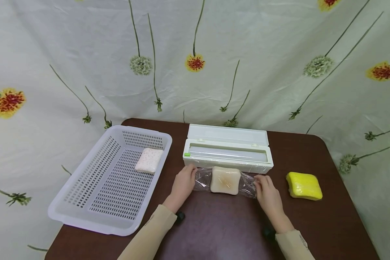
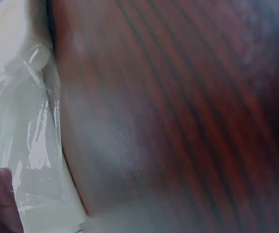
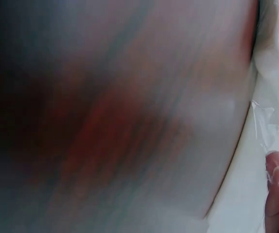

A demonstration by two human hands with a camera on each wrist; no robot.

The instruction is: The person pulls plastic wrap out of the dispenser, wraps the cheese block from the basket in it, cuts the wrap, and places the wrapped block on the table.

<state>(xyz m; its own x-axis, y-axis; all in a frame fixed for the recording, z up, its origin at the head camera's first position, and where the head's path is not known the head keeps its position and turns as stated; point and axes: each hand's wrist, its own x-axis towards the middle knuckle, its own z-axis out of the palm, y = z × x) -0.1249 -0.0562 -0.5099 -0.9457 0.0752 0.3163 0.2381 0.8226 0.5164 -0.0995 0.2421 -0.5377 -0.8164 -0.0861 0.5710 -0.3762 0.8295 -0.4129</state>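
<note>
A cream, bread-slice-shaped block [image 1: 225, 180] with a brownish middle lies in clear cling film [image 1: 202, 179] in front of the dispenser. My left hand [image 1: 184, 183] pinches the film's left end, and my right hand [image 1: 268, 195] pinches its right end. Between them the film stretches out on both sides of the block. Shiny folds of cling film [image 2: 38, 141] show beside the fingers in the left wrist view. Over in the right wrist view, bent fingertips [image 3: 276, 170] hold a crumpled edge of it.
Behind the block stands a white cling film dispenser [image 1: 227, 168], lid raised, roll inside. A white perforated basket [image 1: 56, 209] at left contains a pale speckled block [image 1: 149, 160]. On the right lies a shiny yellow block [image 1: 304, 186]. A flowered cloth [image 1: 195, 94] hangs behind the brown table [image 1: 214, 227].
</note>
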